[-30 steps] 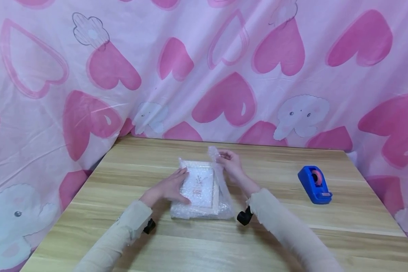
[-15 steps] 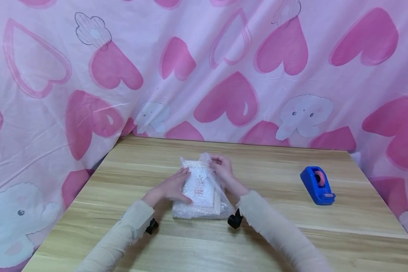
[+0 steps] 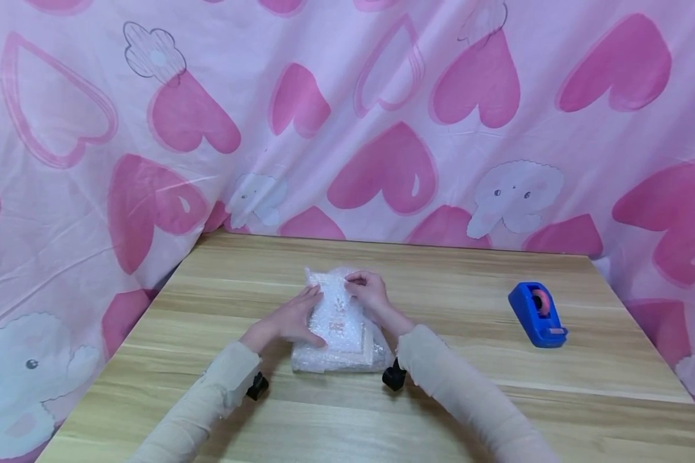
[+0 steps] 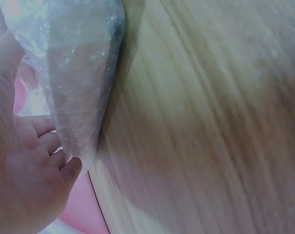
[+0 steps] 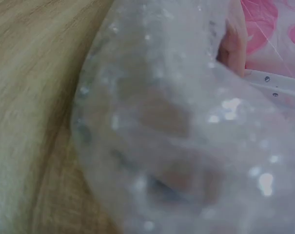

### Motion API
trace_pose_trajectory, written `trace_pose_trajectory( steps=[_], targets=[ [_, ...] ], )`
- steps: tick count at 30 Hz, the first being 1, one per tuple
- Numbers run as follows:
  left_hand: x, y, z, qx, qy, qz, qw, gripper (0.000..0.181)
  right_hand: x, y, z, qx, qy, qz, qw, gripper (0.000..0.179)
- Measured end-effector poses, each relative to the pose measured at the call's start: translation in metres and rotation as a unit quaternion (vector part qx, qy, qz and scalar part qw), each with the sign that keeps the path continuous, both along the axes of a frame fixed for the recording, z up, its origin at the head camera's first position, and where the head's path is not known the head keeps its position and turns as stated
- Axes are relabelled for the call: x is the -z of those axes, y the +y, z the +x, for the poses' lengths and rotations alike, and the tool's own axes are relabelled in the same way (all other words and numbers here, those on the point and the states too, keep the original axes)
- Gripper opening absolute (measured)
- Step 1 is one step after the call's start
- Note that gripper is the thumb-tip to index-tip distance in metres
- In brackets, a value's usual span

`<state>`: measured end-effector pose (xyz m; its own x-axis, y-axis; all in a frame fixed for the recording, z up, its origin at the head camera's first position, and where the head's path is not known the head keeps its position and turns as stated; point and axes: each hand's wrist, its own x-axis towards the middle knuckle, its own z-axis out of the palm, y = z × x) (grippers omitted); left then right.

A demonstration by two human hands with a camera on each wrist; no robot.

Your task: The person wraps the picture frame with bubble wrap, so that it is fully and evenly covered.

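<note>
In the head view, a flat white picture frame (image 3: 338,321) with a small plant motif and pink print lies on the table under bubble wrap (image 3: 324,364). My left hand (image 3: 289,319) rests along its left side, fingers and thumb spread over the wrapped edge. From the left wrist, several fingers (image 4: 46,141) show against the side of the bubble wrap (image 4: 84,73). My right hand (image 3: 370,292) pinches the right flap of wrap, drawn across the frame near its far right corner. In the right wrist view, bubble wrap (image 5: 186,122) covers most of that hand.
A blue tape dispenser (image 3: 537,315) with a pink roll stands on the right of the wooden table (image 3: 440,399). Behind and beside the table hangs a pink curtain (image 3: 382,167) with hearts. Black wrist cameras sit under both sleeves.
My right hand has moved left, folding the raised flap of bubble wrap down over the right part of the frame. The left hand has stayed on the left side.
</note>
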<state>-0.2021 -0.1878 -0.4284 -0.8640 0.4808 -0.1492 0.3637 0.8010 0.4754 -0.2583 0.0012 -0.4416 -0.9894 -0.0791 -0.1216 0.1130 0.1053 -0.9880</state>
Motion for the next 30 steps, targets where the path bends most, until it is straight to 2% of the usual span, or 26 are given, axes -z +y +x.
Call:
trace_pose_trajectory(
  steps=[6, 10, 15, 19, 22, 30],
  targets=[
    [0.002, 0.000, -0.001, -0.003, 0.002, 0.006, 1.0000, 0.110, 0.002, -0.001, 0.000, -0.030, 0.024, 0.031, 0.9988, 0.015],
    [0.004, -0.001, -0.001, -0.001, 0.003, 0.007, 1.0000, 0.109, 0.000, 0.001, 0.001, -0.069, 0.029, 0.047, 0.9961, 0.017],
    [0.006, -0.001, -0.002, 0.001, 0.004, 0.014, 0.9999, 0.108, -0.001, 0.007, 0.001, -0.131, 0.030, 0.069, 0.9886, 0.022],
    [0.008, -0.001, -0.001, -0.003, 0.001, 0.023, 0.9997, 0.110, 0.000, 0.011, 0.001, -0.173, 0.054, 0.109, 0.9773, 0.025],
    [0.008, -0.001, -0.002, -0.006, 0.000, 0.029, 0.9996, 0.110, 0.001, 0.012, 0.000, -0.184, 0.069, 0.136, 0.9709, 0.034],
    [0.007, -0.002, -0.001, 0.000, 0.013, 0.025, 0.9996, 0.114, 0.003, 0.011, 0.001, -0.181, 0.080, 0.150, 0.9686, 0.038]
  ],
)
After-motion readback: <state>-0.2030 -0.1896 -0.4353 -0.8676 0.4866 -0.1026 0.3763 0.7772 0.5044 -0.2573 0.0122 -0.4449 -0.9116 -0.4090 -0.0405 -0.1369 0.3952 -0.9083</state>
